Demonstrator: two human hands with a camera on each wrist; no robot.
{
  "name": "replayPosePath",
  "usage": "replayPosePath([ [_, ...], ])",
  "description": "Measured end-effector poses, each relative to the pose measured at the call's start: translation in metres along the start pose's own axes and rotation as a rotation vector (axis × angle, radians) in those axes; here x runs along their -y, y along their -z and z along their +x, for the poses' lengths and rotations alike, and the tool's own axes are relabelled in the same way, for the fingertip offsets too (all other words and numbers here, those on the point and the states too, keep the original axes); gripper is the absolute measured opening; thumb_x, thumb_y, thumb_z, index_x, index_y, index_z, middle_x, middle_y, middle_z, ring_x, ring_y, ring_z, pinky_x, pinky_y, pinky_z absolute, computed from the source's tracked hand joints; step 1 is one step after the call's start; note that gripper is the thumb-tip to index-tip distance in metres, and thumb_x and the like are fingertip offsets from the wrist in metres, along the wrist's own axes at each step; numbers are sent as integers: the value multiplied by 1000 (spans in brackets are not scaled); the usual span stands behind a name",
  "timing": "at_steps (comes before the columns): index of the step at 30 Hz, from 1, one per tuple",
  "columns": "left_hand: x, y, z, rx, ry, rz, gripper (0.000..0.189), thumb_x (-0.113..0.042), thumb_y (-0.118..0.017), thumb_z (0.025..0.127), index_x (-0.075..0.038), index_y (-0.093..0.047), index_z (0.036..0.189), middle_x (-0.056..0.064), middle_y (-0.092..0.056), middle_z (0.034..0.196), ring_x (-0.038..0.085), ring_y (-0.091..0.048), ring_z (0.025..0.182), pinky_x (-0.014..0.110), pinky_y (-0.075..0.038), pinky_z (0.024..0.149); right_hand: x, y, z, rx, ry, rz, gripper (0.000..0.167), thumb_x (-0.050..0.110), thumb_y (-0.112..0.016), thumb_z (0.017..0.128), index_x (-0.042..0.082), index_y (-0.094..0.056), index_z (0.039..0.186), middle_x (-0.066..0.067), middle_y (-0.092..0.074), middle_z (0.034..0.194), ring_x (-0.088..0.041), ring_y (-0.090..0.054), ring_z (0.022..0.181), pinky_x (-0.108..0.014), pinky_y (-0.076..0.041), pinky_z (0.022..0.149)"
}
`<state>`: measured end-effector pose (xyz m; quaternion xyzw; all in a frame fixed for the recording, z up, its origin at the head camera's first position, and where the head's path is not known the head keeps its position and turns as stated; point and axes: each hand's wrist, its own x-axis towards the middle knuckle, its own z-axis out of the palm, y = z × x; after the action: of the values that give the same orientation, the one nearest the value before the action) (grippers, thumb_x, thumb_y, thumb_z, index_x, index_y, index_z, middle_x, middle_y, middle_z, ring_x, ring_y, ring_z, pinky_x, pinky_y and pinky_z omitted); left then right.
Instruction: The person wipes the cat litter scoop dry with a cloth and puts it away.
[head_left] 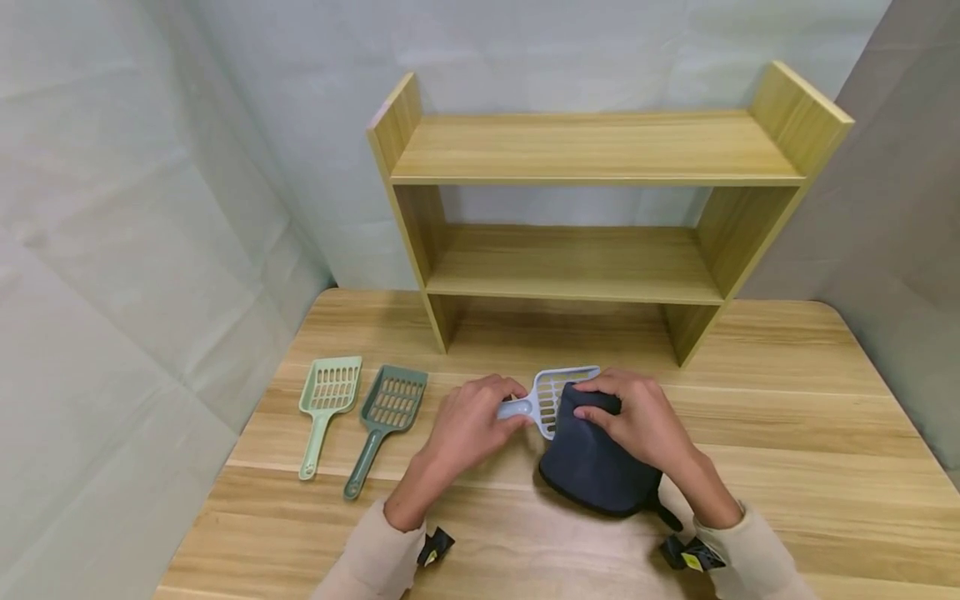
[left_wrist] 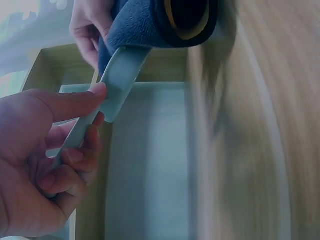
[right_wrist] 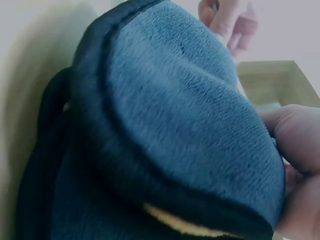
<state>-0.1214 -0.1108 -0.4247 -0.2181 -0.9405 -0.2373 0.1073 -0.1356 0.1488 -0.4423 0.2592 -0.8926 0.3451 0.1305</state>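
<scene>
My left hand (head_left: pixel 474 423) grips the handle of a light blue slotted litter scoop (head_left: pixel 522 407), held above the table. Thumb and fingers wrap the handle in the left wrist view. My right hand (head_left: pixel 637 414) pinches a dark navy fleece cloth (head_left: pixel 600 467) with a black bound edge, folded over part of the scoop's slotted head. A bit of yellowish lining shows inside the fold in the right wrist view. One corner of the cloth, with a black loop (head_left: pixel 670 510), hangs toward the table's front. Part of the scoop's head is hidden under the cloth.
A pale green scoop (head_left: pixel 330 396) and a dark green scoop (head_left: pixel 390 412) lie side by side on the wooden table (head_left: pixel 810 450) at the left. Behind the hands stands a two-tier wooden shelf (head_left: pixel 577 262). Grey fabric (head_left: pixel 135 250) hangs around the table.
</scene>
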Motion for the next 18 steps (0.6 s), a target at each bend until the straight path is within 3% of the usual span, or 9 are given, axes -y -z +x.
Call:
replayPosePath([
  [7, -4, -4, -1, 21, -17, -17, 28, -29, -94, 83, -19, -81, 106, -4, -78, 96, 12, -69, 77, 29, -51, 63, 7, -9, 0, 26, 16, 29, 35, 11, -93, 82, 16, -85, 116, -2, -82, 111, -23, -78, 105, -46, -62, 90],
  [18, 4, 1, 1, 19, 26, -5, 28, -27, -94, 84, -18, -81, 106, -2, -80, 101, 15, -70, 80, 30, -51, 66, 2, 1, -2, -17, 37, -122, 32, 10, -93, 83, 14, -85, 113, -1, -82, 104, -20, -78, 90, -41, -62, 77],
])
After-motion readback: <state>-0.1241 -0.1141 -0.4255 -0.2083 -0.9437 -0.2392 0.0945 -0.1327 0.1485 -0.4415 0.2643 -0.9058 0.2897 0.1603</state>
